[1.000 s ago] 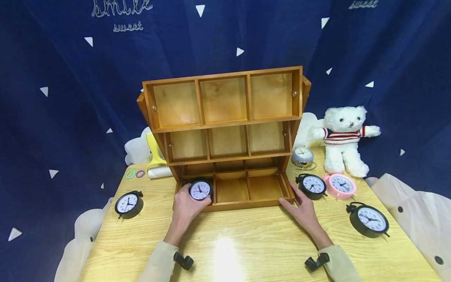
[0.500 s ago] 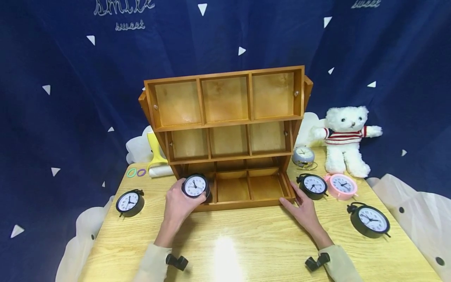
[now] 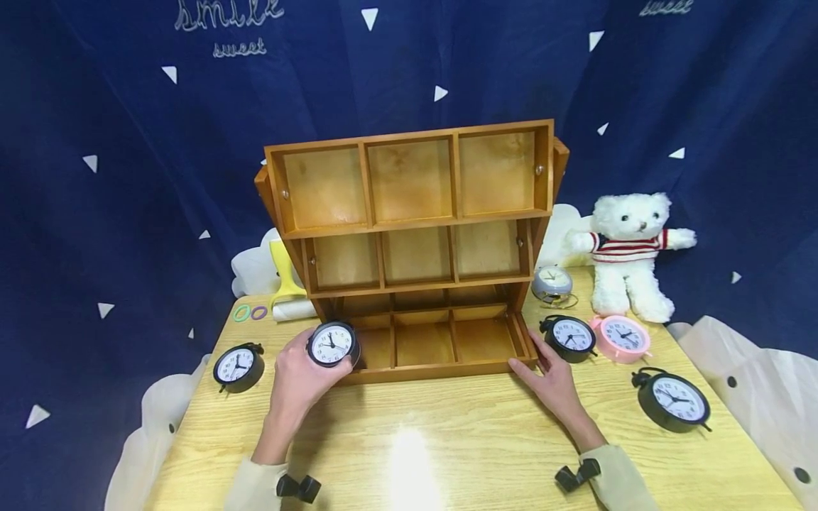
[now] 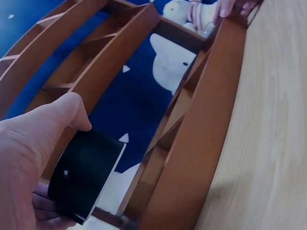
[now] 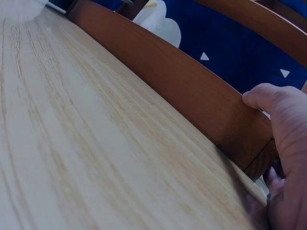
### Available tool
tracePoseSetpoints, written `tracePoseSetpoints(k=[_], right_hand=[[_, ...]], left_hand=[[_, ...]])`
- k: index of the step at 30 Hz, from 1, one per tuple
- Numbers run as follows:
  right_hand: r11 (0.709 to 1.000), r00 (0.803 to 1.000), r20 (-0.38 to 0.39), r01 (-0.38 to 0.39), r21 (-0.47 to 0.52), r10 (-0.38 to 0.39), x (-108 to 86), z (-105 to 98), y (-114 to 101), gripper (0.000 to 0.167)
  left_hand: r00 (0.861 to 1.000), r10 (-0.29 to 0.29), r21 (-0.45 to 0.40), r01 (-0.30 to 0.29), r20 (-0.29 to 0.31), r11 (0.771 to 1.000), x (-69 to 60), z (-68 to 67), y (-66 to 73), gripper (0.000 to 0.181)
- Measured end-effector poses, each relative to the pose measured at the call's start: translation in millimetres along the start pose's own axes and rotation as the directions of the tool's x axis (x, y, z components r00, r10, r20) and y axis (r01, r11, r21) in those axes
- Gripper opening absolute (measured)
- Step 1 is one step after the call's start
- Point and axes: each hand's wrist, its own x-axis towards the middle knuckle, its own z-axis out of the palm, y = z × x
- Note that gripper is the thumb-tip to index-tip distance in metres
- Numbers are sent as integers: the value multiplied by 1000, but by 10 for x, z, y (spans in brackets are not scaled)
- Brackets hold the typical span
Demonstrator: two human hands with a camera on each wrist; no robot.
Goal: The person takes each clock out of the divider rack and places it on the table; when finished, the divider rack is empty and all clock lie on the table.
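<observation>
My left hand [image 3: 300, 376] grips a round black alarm clock [image 3: 331, 345] with a white dial. It is in front of the lower left corner of a wooden tiered shelf [image 3: 422, 370]. In the left wrist view the thumb lies on the upper part of the clock's dark casing [image 4: 88, 167], with fingers beneath. At the shelf's lower right front corner, my right hand [image 3: 551, 383] holds the bottom tier, thumb at the front and the other fingers around the side. The right wrist view shows that thumb on the top edge of the front board [image 5: 192, 91].
A black clock [image 3: 238, 367] lies at left, near two rings and a yellow-handled lint roller [image 3: 284, 273]. At right are black clocks [image 3: 674, 399] [image 3: 569, 338], a pink clock [image 3: 621, 338], a grey clock [image 3: 552, 282] and a white teddy bear [image 3: 629, 255].
My left hand has moved left with the alarm clock, from the lower left compartment to the shelf's front left corner. The right hand stays on its corner.
</observation>
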Motion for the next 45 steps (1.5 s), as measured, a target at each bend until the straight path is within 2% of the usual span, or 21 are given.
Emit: tracePoseSetpoints(k=[5, 11, 19, 28, 33, 37, 39, 45], right_hand=[[1000, 1000, 0, 0, 4, 0, -22, 7, -6, 77], [1000, 1000, -2, 9, 12, -9, -21, 11, -11, 77], [1000, 1000, -3, 22, 18, -22, 11, -6, -10, 76], [1000, 1000, 3, 13, -7, -13, -4, -11, -43, 78], [1000, 1000, 16, -13, -16, 13, -45, -17, -242, 76], [1000, 1000, 21, -14, -20, 14, -71, -33, -385, 75], [1000, 1000, 18, -12, -13, 12, -67, -29, -352, 75], [1000, 1000, 5, -1, -12, 2, -9, -5, -73, 77]], left_hand=[[999, -3, 42, 5, -43, 999, -15, -133, -94, 69], [995, -54, 72, 60, -88, 996, -21, -273, -244, 71], [987, -122, 85, 132, -105, 988, 23, -373, -479, 76], [982, -160, 54, 166, -104, 985, 63, -285, -803, 78], [981, -177, 53, 181, -77, 982, 58, -194, -975, 80], [982, -179, 48, 182, -59, 982, 64, -136, -1058, 82], [982, -179, 50, 182, -52, 982, 77, -109, -1088, 82], [982, -187, 67, 189, -34, 980, 99, -63, -1140, 85]])
